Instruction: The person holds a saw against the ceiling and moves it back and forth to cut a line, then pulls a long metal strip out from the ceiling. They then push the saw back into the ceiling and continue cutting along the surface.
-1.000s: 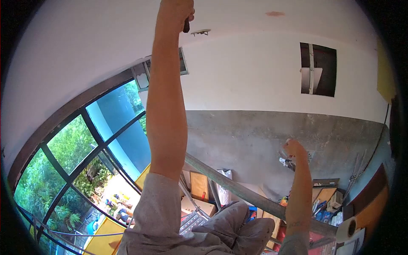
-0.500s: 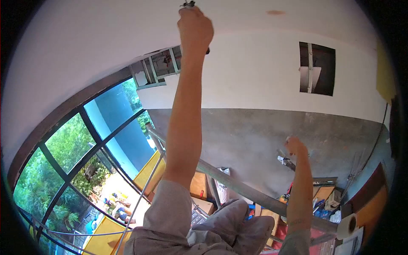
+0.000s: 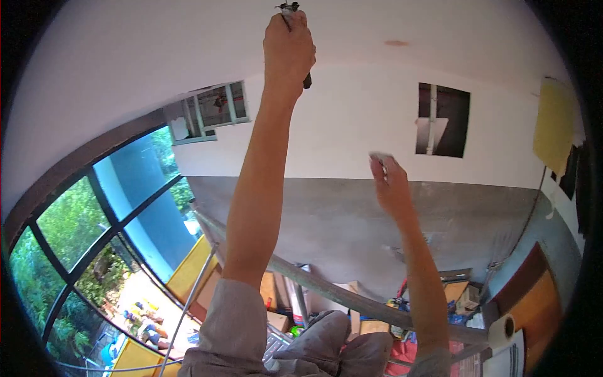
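Observation:
My left hand (image 3: 289, 47) is raised high at the top, against the white ceiling surface. Its fingers are wrapped round a hand tool (image 3: 307, 81) with a dark handle end below the fist; a small dark and metallic part (image 3: 287, 9) shows above it. The tool's exact kind is hidden by my hand. Lower and to the right, my right hand (image 3: 394, 188) is lifted in front of the wall. Its thumb and fingers are pinched together on a small whitish piece (image 3: 380, 156), blurred and too small to name.
A metal scaffold rail (image 3: 339, 294) crosses below my arms. Rectangular openings (image 3: 443, 119) with metal framing are cut in the white board. Large windows (image 3: 75, 213) stand at left. Below lie boxes, bags and a roll (image 3: 501, 332). Several people (image 3: 147, 327) are far down outside.
My right hand has risen and moved left, from the grey wall to the white board. A black and white object below it is no longer visible. The view has shifted slightly.

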`<state>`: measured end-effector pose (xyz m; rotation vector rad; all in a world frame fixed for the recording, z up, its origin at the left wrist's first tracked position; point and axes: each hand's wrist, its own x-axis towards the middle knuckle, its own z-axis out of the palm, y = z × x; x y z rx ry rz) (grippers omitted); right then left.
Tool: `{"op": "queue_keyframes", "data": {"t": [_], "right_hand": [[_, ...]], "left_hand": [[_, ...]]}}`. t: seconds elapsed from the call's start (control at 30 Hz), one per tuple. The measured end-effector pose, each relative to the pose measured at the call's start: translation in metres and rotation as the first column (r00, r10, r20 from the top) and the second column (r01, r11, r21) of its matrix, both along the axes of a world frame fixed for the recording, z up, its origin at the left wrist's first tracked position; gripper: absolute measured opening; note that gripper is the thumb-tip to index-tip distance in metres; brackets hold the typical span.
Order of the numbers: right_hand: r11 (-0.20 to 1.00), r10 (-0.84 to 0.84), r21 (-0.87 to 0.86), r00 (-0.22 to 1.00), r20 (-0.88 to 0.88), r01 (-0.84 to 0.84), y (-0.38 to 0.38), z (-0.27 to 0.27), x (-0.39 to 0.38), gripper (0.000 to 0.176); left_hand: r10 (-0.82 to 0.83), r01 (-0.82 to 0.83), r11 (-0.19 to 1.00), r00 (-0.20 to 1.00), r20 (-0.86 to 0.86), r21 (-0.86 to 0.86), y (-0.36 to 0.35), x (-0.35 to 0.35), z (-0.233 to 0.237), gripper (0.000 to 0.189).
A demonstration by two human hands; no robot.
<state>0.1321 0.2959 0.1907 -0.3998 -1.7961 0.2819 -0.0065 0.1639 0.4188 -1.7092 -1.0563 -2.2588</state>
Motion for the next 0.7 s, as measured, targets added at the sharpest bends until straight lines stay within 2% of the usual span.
{"op": "queue_keyframes", "data": {"t": [0.03,0.1,0.2,0.23,0.33,0.37,0.43,0.47,0.5,0.53,0.57,0.6,0.63,0.67,0.7], "right_hand": [[0.991,0.136,0.004,0.980,-0.146,-0.137,-0.036,0.029,-0.006,0.028],[0.965,0.143,0.248,0.964,-0.226,-0.085,-0.067,0.078,-0.022,0.034],[0.938,0.234,0.329,0.902,-0.363,-0.111,-0.112,0.147,-0.058,0.045],[0.902,0.133,0.430,0.934,-0.331,0.024,-0.109,0.167,-0.072,0.048],[0.940,-0.046,0.316,0.963,-0.267,0.133,-0.118,0.196,-0.102,0.047],[0.933,-0.127,0.299,0.961,-0.247,0.200,-0.113,0.199,-0.106,0.046],[0.900,-0.287,0.274,0.934,-0.210,0.338,-0.106,0.204,-0.112,0.043],[0.864,-0.348,0.290,0.904,-0.247,0.412,-0.108,0.204,-0.111,0.038],[0.823,-0.404,0.305,0.871,-0.278,0.479,-0.110,0.203,-0.107,0.034],[0.778,-0.453,0.319,0.835,-0.312,0.541,-0.114,0.203,-0.104,0.031],[0.729,-0.494,0.331,0.796,-0.350,0.599,-0.119,0.206,-0.100,0.029],[0.712,-0.526,0.344,0.790,-0.316,0.612,-0.127,0.211,-0.096,0.031],[0.698,-0.557,0.353,0.782,-0.280,0.623,-0.138,0.217,-0.090,0.035],[0.685,-0.586,0.360,0.772,-0.245,0.634,-0.147,0.223,-0.088,0.039],[0.701,-0.612,0.317,0.767,-0.194,0.639,-0.155,0.229,-0.089,0.030]], "left_hand": [[-0.067,0.067,0.997,0.998,0.004,0.042,-0.001,-0.002,-0.002,0.027],[-0.196,0.194,0.974,0.981,0.003,0.115,-0.002,-0.008,-0.007,0.026],[-0.431,0.399,0.878,0.899,0.076,0.264,0.008,-0.008,-0.015,0.026],[-0.499,0.464,0.840,0.864,0.066,0.281,0.017,-0.016,-0.016,0.026],[-0.691,0.628,0.701,0.716,0.102,0.339,0.020,-0.030,-0.032,0.026],[-0.798,0.726,0.590,0.591,0.119,0.353,0.023,-0.041,-0.040,0.029],[-0.679,0.607,0.707,0.726,0.109,0.362,0.021,-0.057,-0.067,0.030],[-0.435,0.411,0.853,0.901,0.002,0.322,0.025,-0.070,-0.090,0.030],[-0.286,0.289,0.942,0.957,-0.042,0.168,0.029,-0.089,-0.119,0.029],[-0.186,0.185,0.983,0.978,-0.094,-0.017,0.029,-0.109,-0.151,0.028],[-0.107,0.076,0.989,0.958,-0.267,-0.125,0.048,-0.144,-0.190,0.029],[-0.017,-0.112,0.945,0.922,-0.387,-0.308,0.064,-0.179,-0.232,0.031],[-0.031,-0.299,0.861,0.776,-0.630,-0.411,0.074,-0.223,-0.280,0.032],[-0.125,-0.412,0.775,0.643,-0.755,-0.479,0.097,-0.284,-0.351,0.036],[-0.333,-0.632,0.422,0.558,-0.760,-0.650,0.101,-0.319,-0.390,0.042]]}}
